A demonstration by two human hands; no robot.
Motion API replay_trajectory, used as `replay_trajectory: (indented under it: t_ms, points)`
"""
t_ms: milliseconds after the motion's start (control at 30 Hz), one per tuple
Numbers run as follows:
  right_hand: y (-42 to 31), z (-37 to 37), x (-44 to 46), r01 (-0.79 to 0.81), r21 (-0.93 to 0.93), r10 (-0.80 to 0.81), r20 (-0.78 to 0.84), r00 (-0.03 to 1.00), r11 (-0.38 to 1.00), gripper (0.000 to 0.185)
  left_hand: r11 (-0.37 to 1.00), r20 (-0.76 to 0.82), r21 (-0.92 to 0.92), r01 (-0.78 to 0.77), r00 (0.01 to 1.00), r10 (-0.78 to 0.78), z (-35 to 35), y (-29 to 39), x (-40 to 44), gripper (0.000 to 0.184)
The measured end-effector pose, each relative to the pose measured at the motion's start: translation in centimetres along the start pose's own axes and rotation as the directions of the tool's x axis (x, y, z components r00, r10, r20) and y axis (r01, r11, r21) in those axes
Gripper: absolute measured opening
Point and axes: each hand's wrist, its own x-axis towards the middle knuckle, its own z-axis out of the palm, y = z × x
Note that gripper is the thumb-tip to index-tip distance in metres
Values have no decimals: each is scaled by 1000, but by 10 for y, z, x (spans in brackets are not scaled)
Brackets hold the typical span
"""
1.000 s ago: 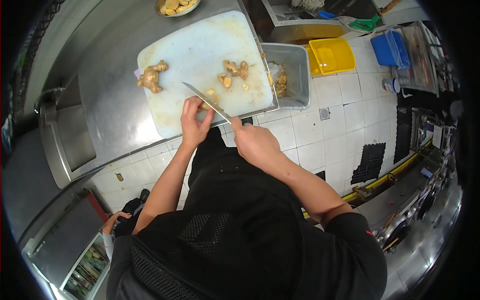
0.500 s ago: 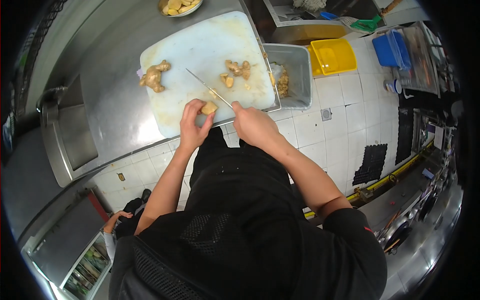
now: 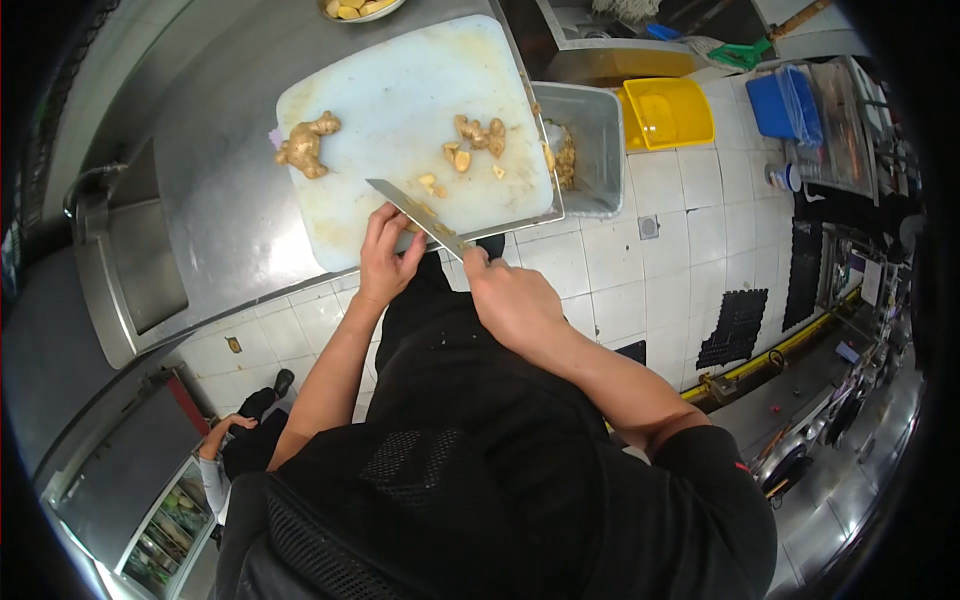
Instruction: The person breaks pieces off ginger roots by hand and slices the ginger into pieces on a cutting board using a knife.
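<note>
My left hand [image 3: 388, 258] is closed, fingertips and thumb around a piece of ginger that the blade mostly hides, at the near edge of a white cutting board [image 3: 395, 100]. Gripped by its handle in my right hand [image 3: 515, 302], a knife [image 3: 412, 212] points away to the left, its broad blade face showing above the held piece. Small ginger bits [image 3: 432, 186] lie just beyond the blade. Farther right on the board are cut ginger pieces [image 3: 458, 158] and an unpeeled knob of ginger [image 3: 481, 134]. A larger ginger root [image 3: 308, 146] rests at the board's left side.
A bowl of peeled pieces [image 3: 362, 8] stands beyond the board on the steel counter [image 3: 225, 180]. Right of the counter are a grey bin [image 3: 598, 150] with scraps and a yellow container [image 3: 672, 112]. Another person's arm [image 3: 215, 440] shows at lower left.
The knife has rotated so its blade face shows, and it has moved over the ginger in my left hand. Small bits now lie beyond the blade. My right hand has shifted slightly nearer my body.
</note>
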Motion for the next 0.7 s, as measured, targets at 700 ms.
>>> replay_trajectory:
  t_ms: [700]
  points:
    - [11, 22, 48, -24, 91, 29, -45, 999, 996, 20, 999, -27, -40, 20, 999, -21, 2, 3, 3, 33]
